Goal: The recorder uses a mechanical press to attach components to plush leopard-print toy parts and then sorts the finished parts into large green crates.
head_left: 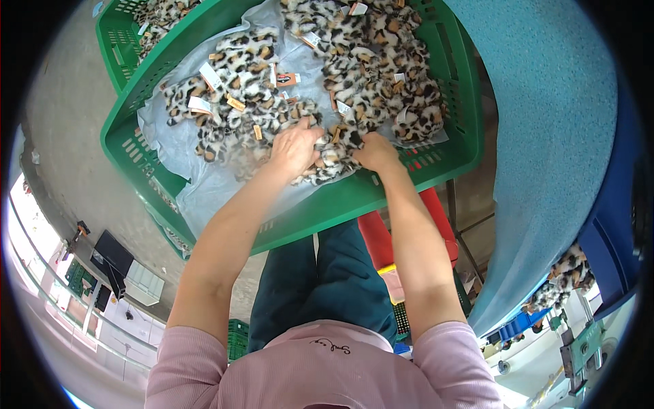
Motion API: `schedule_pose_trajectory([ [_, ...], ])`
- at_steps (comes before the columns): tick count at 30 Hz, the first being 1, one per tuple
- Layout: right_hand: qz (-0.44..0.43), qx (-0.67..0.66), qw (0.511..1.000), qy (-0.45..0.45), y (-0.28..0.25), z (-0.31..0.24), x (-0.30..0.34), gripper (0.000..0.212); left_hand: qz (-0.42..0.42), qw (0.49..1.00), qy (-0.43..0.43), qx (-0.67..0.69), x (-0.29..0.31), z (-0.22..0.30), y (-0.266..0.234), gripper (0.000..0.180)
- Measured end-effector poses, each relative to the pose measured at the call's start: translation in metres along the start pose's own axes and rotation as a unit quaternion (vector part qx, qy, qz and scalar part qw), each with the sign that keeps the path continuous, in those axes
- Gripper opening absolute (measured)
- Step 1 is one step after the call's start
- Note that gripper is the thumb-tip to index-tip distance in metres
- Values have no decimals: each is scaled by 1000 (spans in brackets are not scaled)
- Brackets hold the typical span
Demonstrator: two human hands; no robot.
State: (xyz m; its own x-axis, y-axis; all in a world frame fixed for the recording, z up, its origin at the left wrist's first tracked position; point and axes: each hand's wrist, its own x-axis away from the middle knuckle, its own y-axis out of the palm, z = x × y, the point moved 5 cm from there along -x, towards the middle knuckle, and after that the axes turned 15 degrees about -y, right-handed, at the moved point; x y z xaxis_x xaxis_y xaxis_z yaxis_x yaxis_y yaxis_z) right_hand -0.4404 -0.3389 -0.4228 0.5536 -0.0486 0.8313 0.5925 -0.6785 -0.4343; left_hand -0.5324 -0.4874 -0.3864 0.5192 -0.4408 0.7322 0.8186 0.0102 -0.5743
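Both hands are down in a large green plastic basket (116, 140), at its near side. Inside lie many fluffy leopard-print plush pieces (252, 58), white with black and tan spots, many carrying small tags. My left hand (295, 148) is closed on one plush piece (330, 163), its fingers bent into the fur. To the right of it, my right hand (377, 153) pinches the same stretch of spotted fur, as far as I can see. The fingertips of both hands are partly sunk in the pile. A crumpled pale plastic sheet (163, 136) lines the basket under the pieces.
A second green basket (112, 41) with similar pieces stands at the far left. On the right curves a speckled blue surface (552, 123). Something red (439, 218) and metal legs show below the basket's right side. More spotted plush (569, 276) lies at the lower right.
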Motion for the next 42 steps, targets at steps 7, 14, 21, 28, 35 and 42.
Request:
schedule_pose_trajectory([
  [7,4,167,986,-6,-68,14,11,14,252,958,56,128,35,-8,-69,33],
  [14,89,243,961,-93,-67,-7,12,18,415,899,-109,90,-8,-78,-142,52],
  [21,233,-40,898,-371,-116,-155,-44,31,231,940,-130,216,-45,-114,-117,68],
  [28,144,44,938,-312,-94,-217,-123,44,121,929,-181,300,-5,-136,-86,59],
  [35,325,40,885,-330,-157,-181,-141,26,105,941,-15,321,-5,-116,-109,19],
  [42,362,141,803,-453,-140,-200,-152,29,235,963,-107,74,-70,-119,-140,30],
])
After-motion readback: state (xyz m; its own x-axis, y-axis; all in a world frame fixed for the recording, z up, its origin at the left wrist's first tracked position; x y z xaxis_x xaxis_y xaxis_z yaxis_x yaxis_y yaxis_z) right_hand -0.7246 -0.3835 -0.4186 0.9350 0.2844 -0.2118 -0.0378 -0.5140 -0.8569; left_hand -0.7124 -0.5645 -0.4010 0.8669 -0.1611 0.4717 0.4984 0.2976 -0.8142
